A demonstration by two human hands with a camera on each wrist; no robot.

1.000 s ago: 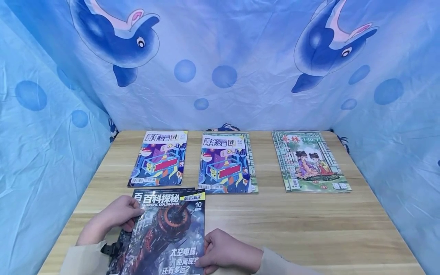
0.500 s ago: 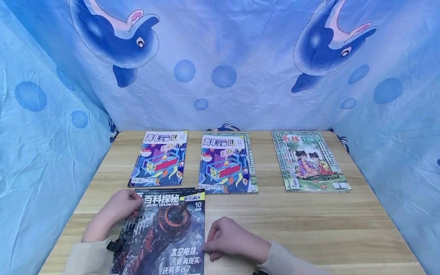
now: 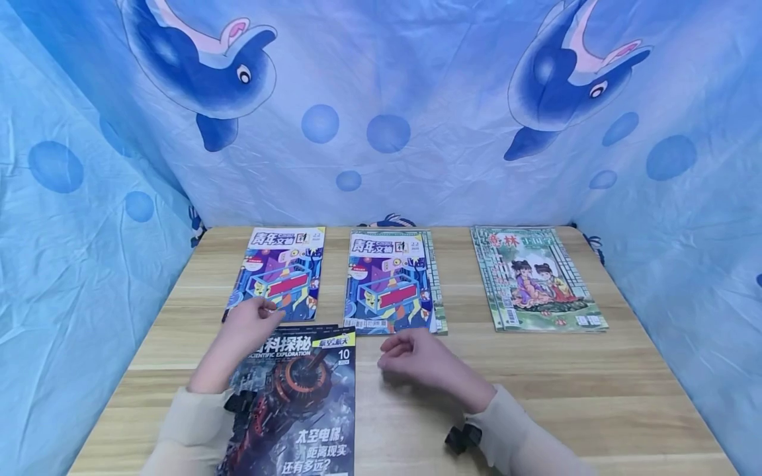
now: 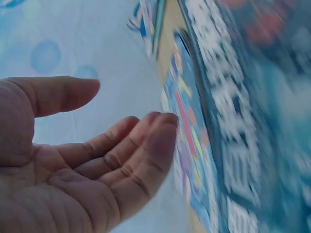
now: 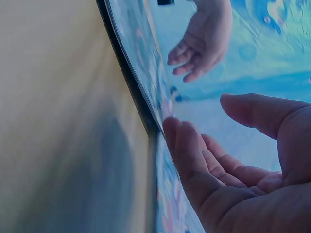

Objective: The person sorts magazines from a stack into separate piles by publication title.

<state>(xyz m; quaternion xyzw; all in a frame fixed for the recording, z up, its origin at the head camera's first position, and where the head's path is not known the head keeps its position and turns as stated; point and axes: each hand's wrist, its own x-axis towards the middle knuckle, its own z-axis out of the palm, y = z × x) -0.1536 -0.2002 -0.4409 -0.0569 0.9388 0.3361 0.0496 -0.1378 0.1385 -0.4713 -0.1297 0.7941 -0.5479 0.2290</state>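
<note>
My left hand [image 3: 245,337] hangs over the meeting edges of a dark magazine [image 3: 300,396] and a purple-and-blue magazine [image 3: 280,268]. In the left wrist view its fingers [image 4: 138,162] are loosely bent and apart from the thumb, with nothing held. The dark magazine reads "Scientific Exploration" and lies on at least one matching copy at the front left. To its right, my right hand [image 3: 431,365] is above the table, close below a second purple-and-blue magazine [image 3: 387,291]. Nothing is between its fingers and thumb in the right wrist view.
Green magazine edges [image 3: 439,291] stick out under the middle purple-and-blue magazine. A pile of green magazines [image 3: 542,284] with two drawn figures lies at the back right. Blue cloth [image 3: 381,178] with dolphins encloses the wooden table [image 3: 536,410] at the back and sides.
Both hands have let go of the dark magazines. The left hand has moved up and to the right over them. My right hand has moved away up and to the right. The magazines stay put.
</note>
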